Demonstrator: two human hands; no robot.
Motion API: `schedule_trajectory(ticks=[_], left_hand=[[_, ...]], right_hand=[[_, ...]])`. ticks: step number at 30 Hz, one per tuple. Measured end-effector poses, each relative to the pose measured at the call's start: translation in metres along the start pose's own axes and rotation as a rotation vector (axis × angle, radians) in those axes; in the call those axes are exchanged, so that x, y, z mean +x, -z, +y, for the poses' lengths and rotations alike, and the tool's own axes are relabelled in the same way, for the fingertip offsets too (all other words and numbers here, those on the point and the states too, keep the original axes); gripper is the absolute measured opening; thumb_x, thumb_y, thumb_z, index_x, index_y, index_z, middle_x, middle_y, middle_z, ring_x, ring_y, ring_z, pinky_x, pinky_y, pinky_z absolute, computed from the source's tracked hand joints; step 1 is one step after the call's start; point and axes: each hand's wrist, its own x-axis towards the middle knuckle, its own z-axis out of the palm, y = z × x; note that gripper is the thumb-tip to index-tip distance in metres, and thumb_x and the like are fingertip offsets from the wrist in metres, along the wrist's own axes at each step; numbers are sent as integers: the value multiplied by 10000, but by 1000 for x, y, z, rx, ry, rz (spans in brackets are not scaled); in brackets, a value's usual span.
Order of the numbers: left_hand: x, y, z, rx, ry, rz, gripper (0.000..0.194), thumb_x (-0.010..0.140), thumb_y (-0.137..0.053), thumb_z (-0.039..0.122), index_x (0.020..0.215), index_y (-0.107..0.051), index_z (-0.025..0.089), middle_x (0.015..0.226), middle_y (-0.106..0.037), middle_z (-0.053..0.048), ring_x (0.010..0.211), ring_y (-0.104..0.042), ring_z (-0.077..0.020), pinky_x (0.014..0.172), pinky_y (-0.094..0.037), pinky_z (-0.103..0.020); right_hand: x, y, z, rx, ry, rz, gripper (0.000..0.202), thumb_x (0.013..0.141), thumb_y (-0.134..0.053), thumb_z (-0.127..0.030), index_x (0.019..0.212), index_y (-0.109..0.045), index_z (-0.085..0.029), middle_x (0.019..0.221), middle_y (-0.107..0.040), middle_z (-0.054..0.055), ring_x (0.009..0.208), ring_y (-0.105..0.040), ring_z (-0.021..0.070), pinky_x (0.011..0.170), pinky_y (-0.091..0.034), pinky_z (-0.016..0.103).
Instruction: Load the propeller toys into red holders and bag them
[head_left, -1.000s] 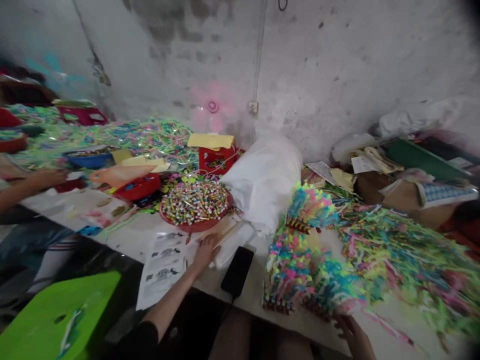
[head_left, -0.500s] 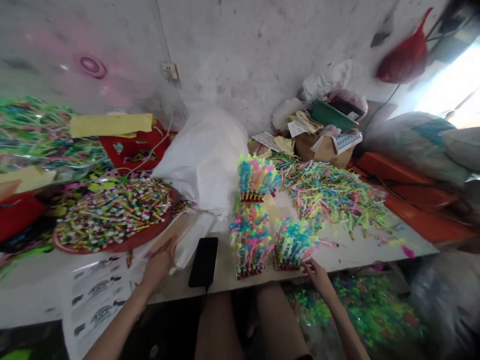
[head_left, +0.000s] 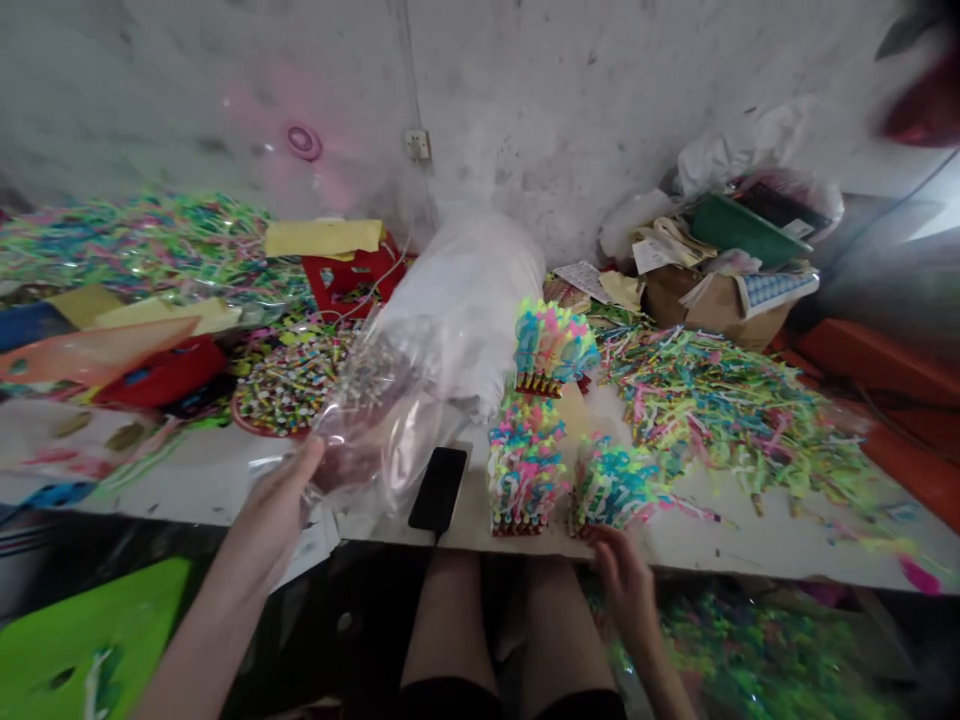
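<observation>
My left hand (head_left: 289, 490) is closed on the edge of a clear plastic bag (head_left: 405, 430), which is raised and spread above the table. My right hand (head_left: 622, 570) has its fingers apart, their tips at the base of a block of colourful sticks (head_left: 615, 485) with blue and yellow-green tops; whether they press on it I cannot tell. Left of that block stands a second upright block (head_left: 527, 470), mostly pink, blue and white. Behind them is a third block (head_left: 555, 345) with dark red bases.
A black phone (head_left: 439, 488) with a cable lies near the table edge. Behind the bag is a round tub (head_left: 259, 420) of small pieces. Loose colourful sticks (head_left: 720, 400) are heaped at the right. A white sack (head_left: 472, 270) stands behind, and a pink fan (head_left: 304, 142) spins at the wall.
My left hand has lifted the clear bag off the table, and it has opened out. My right hand stays by the right block. The view has turned left.
</observation>
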Motion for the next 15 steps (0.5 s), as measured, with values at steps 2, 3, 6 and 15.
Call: schedule_trajectory(ticks=[2,3,6,15], left_hand=[[-24,-7,-2,-177,129,-45,558,669,-614,611,939,-676,126,832,-732,-80,816,-673,-248,781,-537,-374],[-34,-11,-7,-227,188,-84,561,657,-629,607,949,-676,130,838,-733,-80,818,-674,-249,766,-542,-367],[-54,-18,-33,-304,323,-162,551,655,-664,560,990,-668,123,885,-731,-92,855,-673,-262,740,-552,-350],[-76,4,-80,-360,534,-22,312,769,-608,388,934,-660,128,859,-727,-82,819,-687,-231,743,-573,-337]], right_hand=[[-1,-38,-34,402,2,-336,543,827,-483,-557,1270,-472,-244,1164,-617,98,967,-617,212,817,-502,343],[-2,-57,-50,577,-16,-493,595,816,-490,-582,1319,-423,-270,1260,-559,92,1071,-573,219,901,-463,376],[-3,-100,-83,994,-159,-793,690,732,-575,-633,1313,-442,-284,1316,-515,79,1176,-502,238,1012,-359,426],[-4,-139,-89,1257,-469,-740,428,696,-694,-479,1023,-644,-206,801,-619,5,713,-559,134,758,-445,277]])
